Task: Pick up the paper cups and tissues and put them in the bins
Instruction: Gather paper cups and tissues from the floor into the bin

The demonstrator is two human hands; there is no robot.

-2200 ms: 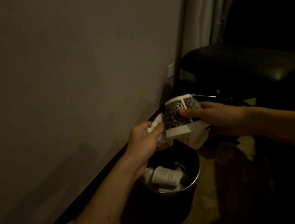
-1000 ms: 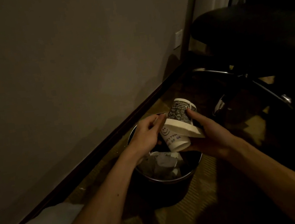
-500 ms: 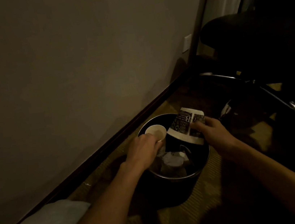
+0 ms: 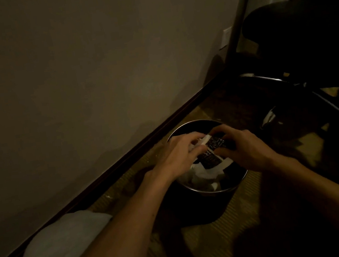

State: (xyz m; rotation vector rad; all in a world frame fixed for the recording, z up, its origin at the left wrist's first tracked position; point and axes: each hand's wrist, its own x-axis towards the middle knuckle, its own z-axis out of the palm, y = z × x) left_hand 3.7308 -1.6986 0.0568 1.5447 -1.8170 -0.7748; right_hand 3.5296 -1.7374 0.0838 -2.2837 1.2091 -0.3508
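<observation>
Along the wall (image 4: 89, 63): plain and dim, with a dark skirting board at its foot; the bin stands on the carpet just beside it.
Office chair (image 4: 293, 23): black, in shadow to the right, apart from the bin.
Bin (image 4: 233, 188): round, dark and metal-rimmed, with an open top.
Left hand (image 4: 177, 160): over the bin's mouth, fingers curled round the cup's white-rimmed end.
Right hand (image 4: 248, 150): fingers curled over the cup's dark printed end.
Paper cup (image 4: 210, 157): gripped between both hands, low over the opening and apparently squashed.
Tissues (image 4: 201, 176): crumpled white, already lying inside the bin under the cup.
Doing it well: the drop appears close; lower the cup below the rim, press it onto the tissues so that it cannot spring back out, then loosen both grips together.
</observation>
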